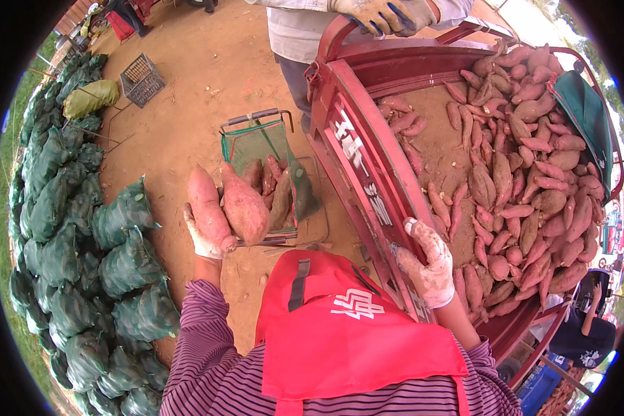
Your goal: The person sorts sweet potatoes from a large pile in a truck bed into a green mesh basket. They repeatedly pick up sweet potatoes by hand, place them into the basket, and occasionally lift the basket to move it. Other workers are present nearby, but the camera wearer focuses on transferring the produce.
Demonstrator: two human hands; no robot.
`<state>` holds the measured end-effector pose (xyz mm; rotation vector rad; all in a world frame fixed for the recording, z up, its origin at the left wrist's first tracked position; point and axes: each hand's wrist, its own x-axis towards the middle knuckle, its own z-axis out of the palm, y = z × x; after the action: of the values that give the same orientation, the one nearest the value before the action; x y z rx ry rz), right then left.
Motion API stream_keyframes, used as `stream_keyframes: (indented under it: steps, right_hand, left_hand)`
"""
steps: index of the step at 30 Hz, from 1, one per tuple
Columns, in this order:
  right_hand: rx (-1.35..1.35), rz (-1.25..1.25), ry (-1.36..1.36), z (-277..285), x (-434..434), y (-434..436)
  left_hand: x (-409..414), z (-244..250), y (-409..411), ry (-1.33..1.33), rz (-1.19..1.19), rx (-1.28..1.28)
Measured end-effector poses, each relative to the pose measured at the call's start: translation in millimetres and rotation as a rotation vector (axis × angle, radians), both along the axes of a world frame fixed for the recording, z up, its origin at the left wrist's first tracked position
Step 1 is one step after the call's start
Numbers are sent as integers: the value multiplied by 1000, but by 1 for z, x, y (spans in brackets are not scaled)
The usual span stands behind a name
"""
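Observation:
My left hand (pixel 203 244), in a pale work glove, supports two large sweet potatoes, a long one (pixel 207 205) and a fatter one (pixel 245 208). They are raised beside the mouth of a green mesh bag (pixel 255 138), which hangs on a metal stand (pixel 260 115). Several more sweet potatoes (pixel 280 203) lie inside the bag. Over the red side panel (pixel 364 151) of a cargo bed, my right hand (pixel 429 265) has its fingers apart and holds nothing. Its glove is smeared with soil. A pile of sweet potatoes (pixel 525 171) fills much of the bed beyond it.
Filled green mesh sacks (pixel 130 260) are stacked along the left, with a yellow-green sack (pixel 91 99) on top. A plastic crate (pixel 142 80) stands on the dirt ground. A co-worker's gloved hands (pixel 385 15) rest by the bed's front rail. Another person (pixel 582 327) is at lower right.

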<state>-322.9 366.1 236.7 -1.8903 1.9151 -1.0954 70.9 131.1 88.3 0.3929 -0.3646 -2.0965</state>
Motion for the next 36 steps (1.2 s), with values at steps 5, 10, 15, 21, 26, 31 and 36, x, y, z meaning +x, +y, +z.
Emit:
stream_keyframes:
  steps: [5, 10, 15, 21, 26, 31, 36]
  right_hand:
    - [80, -27, -21, 1, 8, -3]
    - [63, 18, 97, 11, 1, 8]
    - [89, -232, 9, 7, -46, 97]
    - [427, -993, -517, 51, -136, 246]
    - [973, -1090, -168, -65, -177, 408]
    - [1645, -248, 224, -119, -162, 413]
    - [1540, -259, 88, -123, -180, 432]
  left_hand:
    - [-4, -71, -84, -350, -145, 323]
    - [-28, -159, -142, -1584, -225, 61]
    - [-79, -159, -130, -1327, -307, 20]
    - [-187, 12, -23, -1448, 27, -490]
    - [-263, 58, 2, -1234, 124, -1099]
    - [-361, 134, 101, -837, -2, -1305]
    - [-441, 139, 212, -729, -511, -865]
